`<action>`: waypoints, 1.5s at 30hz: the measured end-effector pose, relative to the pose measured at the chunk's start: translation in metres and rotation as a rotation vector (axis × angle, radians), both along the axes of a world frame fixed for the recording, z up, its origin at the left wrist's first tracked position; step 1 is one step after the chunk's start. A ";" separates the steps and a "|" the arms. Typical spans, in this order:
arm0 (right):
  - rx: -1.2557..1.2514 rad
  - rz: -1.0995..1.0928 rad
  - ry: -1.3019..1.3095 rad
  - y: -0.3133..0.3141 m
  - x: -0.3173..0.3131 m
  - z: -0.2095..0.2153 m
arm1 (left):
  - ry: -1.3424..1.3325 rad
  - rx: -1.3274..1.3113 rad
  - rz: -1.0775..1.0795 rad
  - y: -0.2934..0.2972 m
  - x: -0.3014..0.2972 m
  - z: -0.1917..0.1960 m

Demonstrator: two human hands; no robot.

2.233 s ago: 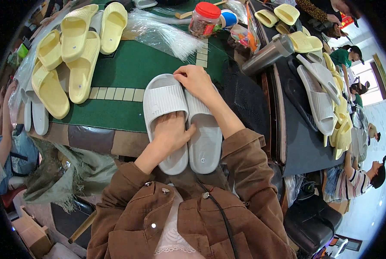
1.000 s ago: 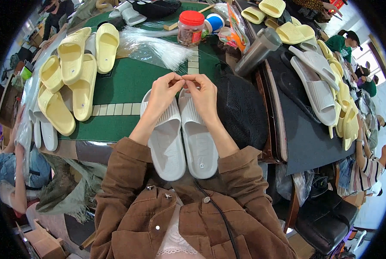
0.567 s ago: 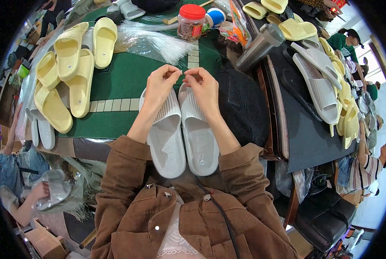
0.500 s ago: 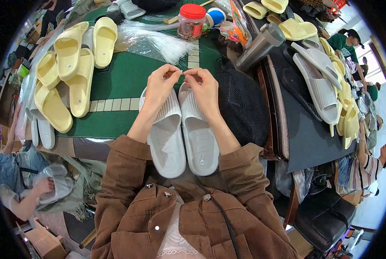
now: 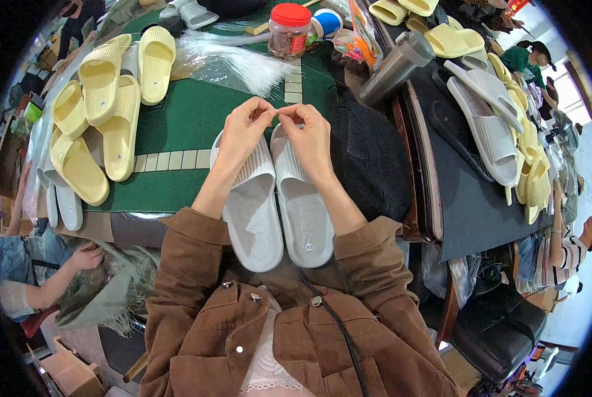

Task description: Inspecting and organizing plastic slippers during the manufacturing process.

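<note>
A pair of light grey slide slippers lies side by side at the table's near edge, the left slipper [image 5: 255, 225] and the right slipper [image 5: 307, 225] with toes pointing away from me. Over the left toe, my left hand [image 5: 243, 132] is closed in a pinch. My right hand [image 5: 307, 139] pinches over the right toe, and the two sets of fingertips meet between the slippers. Whatever they hold is too small to make out. Beyond the hands lies a bundle of thin white plastic strands [image 5: 243, 66] on clear film.
Yellow slippers [image 5: 118, 132] are piled at left. A red-lidded jar [image 5: 288, 33], a blue spool [image 5: 326, 24] and a steel flask [image 5: 396, 67] stand at the back. A black mesh bag [image 5: 369, 159] sits right of my hand. More slippers [image 5: 485, 132] cover the right table. Co-workers sit both sides.
My fingertips have drawn together and now touch; a small pale bit showed between them before. The co-worker's hand at left no longer holds a clear plastic bag.
</note>
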State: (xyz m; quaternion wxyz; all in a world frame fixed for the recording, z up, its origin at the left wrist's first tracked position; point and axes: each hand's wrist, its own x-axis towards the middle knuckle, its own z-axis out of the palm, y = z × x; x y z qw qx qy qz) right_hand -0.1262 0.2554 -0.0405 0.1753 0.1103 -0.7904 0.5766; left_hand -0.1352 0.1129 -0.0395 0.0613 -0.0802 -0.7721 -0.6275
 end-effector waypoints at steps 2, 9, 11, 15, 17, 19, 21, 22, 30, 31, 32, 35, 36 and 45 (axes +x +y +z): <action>0.016 0.005 0.011 0.001 0.000 0.000 | -0.001 0.002 -0.005 0.001 0.001 0.001; -0.048 -0.002 -0.026 -0.001 -0.002 -0.003 | -0.047 0.023 -0.056 -0.003 -0.005 -0.002; -0.076 0.015 -0.036 0.000 -0.004 -0.007 | -0.170 0.212 -0.144 -0.002 -0.004 0.000; -0.095 0.033 -0.022 -0.004 -0.003 -0.008 | -0.249 0.252 -0.225 -0.011 -0.007 0.001; -0.068 0.027 -0.002 -0.004 -0.002 -0.009 | -0.280 0.246 -0.252 -0.013 -0.009 0.001; -0.020 0.020 0.011 -0.004 -0.001 -0.009 | -0.302 0.251 -0.258 -0.011 -0.009 0.002; -0.047 0.036 -0.035 -0.004 0.000 -0.007 | -0.304 0.255 -0.279 -0.012 -0.009 0.003; -0.076 0.055 -0.079 -0.004 0.001 -0.006 | -0.306 0.257 -0.296 -0.014 -0.010 0.003; -0.115 0.048 0.005 -0.007 0.000 -0.007 | -0.317 0.253 -0.314 -0.016 -0.014 0.000; -0.123 0.031 0.040 -0.006 -0.001 -0.008 | -0.305 0.240 -0.294 -0.011 -0.013 0.001; -0.094 0.026 0.050 -0.004 0.000 -0.009 | -0.301 0.247 -0.325 -0.009 -0.012 0.001; -0.103 0.024 0.088 -0.005 0.002 -0.006 | -0.300 0.200 -0.258 -0.008 -0.011 -0.001; -0.110 0.040 0.076 -0.009 0.003 -0.004 | -0.290 0.181 -0.220 -0.012 -0.008 0.003; -0.129 0.044 0.082 -0.006 0.000 -0.006 | -0.250 0.176 -0.183 -0.006 -0.007 0.003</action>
